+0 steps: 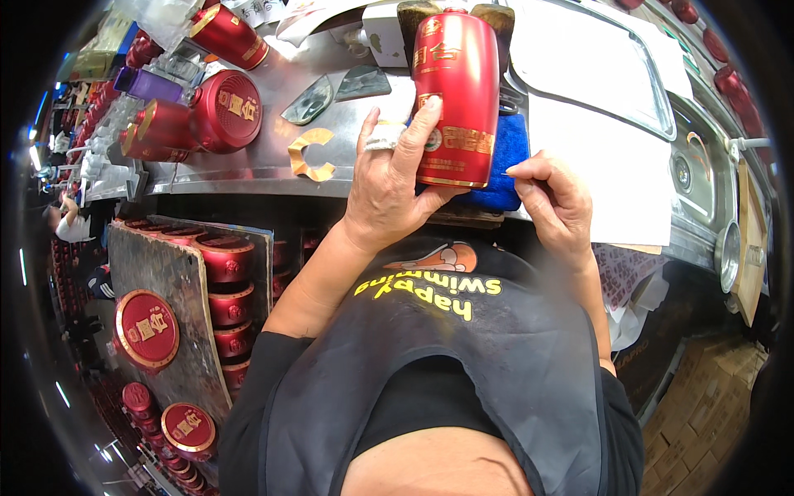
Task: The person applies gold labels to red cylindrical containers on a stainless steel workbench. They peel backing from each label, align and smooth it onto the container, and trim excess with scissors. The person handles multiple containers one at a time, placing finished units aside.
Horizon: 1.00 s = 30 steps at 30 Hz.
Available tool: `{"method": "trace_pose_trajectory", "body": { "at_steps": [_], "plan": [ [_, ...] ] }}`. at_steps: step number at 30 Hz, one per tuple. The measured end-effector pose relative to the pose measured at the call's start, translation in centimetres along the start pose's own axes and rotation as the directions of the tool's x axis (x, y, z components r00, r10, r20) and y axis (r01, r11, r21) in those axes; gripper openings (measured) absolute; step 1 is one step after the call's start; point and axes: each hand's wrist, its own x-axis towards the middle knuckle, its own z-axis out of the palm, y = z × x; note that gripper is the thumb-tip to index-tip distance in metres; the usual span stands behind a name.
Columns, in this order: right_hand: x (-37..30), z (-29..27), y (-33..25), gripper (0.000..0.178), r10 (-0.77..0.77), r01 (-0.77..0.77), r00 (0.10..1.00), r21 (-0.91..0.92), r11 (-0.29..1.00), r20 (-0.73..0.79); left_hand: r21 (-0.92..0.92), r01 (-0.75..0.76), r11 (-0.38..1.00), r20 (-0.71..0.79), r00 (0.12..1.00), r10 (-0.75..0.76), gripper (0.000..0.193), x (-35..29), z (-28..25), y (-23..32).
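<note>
A red bottle (456, 95) with gold lettering lies with its far end between two dark wooden blocks (418, 23). Its near end is over a folded blue cloth (511, 157). My left hand (389, 169) grips the bottle from its left side, fingers along the body and thumb under the near end. A whitish wrap (385, 136) circles one of its fingers. Just right of the bottle's near end, my right hand (556, 198) is closed in a pinch, apart from the bottle. Whatever its fingertips hold is too small to name.
On the metal bench lie a gold C-shaped strip (299, 157) and two dark, glossy flat pieces (308, 100). Further left are more red bottles (227, 37). White sheets (595, 178) and a clear tray (591, 58) lie at right. Red round containers (227, 258) are stacked below left.
</note>
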Motion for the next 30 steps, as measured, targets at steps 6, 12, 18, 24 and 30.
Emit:
{"method": "trace_pose_trajectory", "body": {
  "at_steps": [6,12,18,24,30],
  "plan": [
    [-0.5,0.7,-0.5,0.022,0.192,-0.178,0.978,0.152,0.972,-0.078,-0.008,0.085,0.996,0.039,0.996,-0.084,0.099,-1.2,0.0,-0.8],
    [-0.3,1.3,-0.5,0.018,0.127,-0.113,0.990,0.191,0.975,-0.062,-0.018,0.097,0.995,0.004,0.995,-0.097,0.099,-0.8,0.0,0.1],
    [-0.5,0.8,-0.4,0.014,0.078,-0.077,0.997,0.092,0.993,-0.005,-0.091,0.104,0.990,0.036,0.994,-0.101,0.099,-0.8,0.0,-0.7],
    [0.3,1.5,0.2,0.012,-0.047,0.051,0.997,0.072,0.996,-0.055,-0.039,0.105,0.994,-0.020,0.994,-0.106,0.100,-1.1,0.3,-0.5],
    [0.2,1.1,0.1,0.013,-0.042,0.043,0.997,0.025,0.999,-0.060,-0.080,0.109,0.991,0.032,0.994,-0.107,0.100,-1.0,0.1,-0.7]
  ]
}}
